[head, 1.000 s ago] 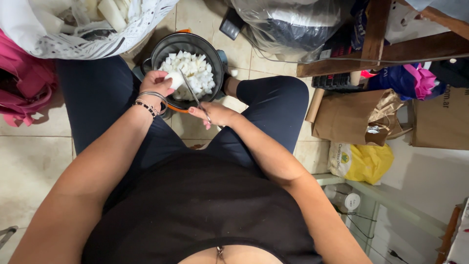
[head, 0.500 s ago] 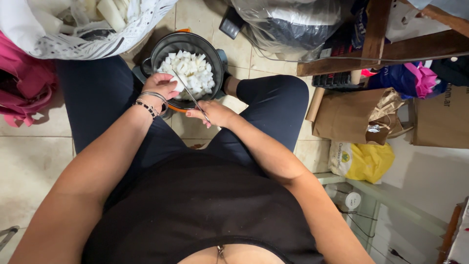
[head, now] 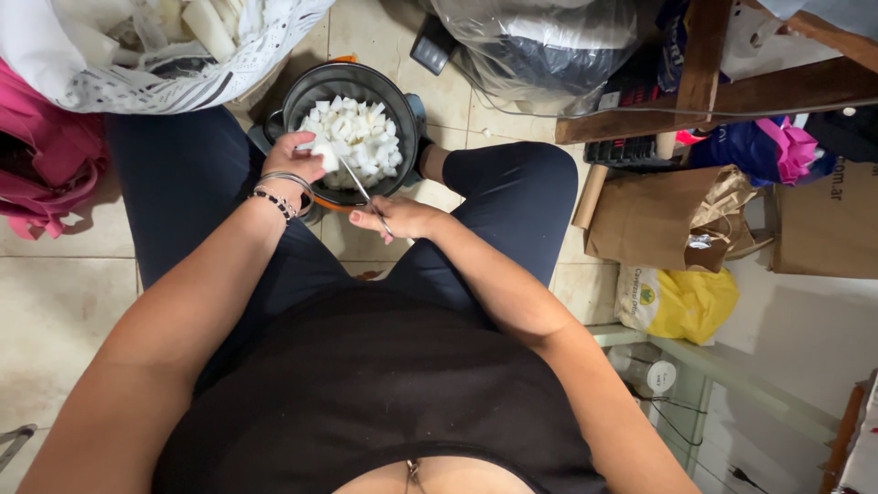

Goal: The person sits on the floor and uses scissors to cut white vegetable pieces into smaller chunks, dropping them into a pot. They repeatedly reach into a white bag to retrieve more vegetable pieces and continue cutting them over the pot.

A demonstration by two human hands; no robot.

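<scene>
A dark round pot (head: 307,90) sits on the tiled floor between my knees, holding several white cut chunks (head: 358,137). My left hand (head: 291,155), with bracelets on the wrist, pinches a white piece (head: 322,152) over the pot's near rim. My right hand (head: 398,218) grips a thin knife (head: 358,185) whose blade slants up to that piece. Both hands hover just above the pot's front edge.
A white patterned bag (head: 155,55) with white pieces lies at top left, and pink fabric (head: 41,165) at the left edge. A clear plastic bag (head: 540,41), wooden furniture (head: 722,82), brown paper bags (head: 658,215) and a yellow bag (head: 681,302) crowd the right.
My left hand now holds a white piece against the blade and has shifted slightly over the pot's rim. The knife angle has changed a little; my right hand stays in place.
</scene>
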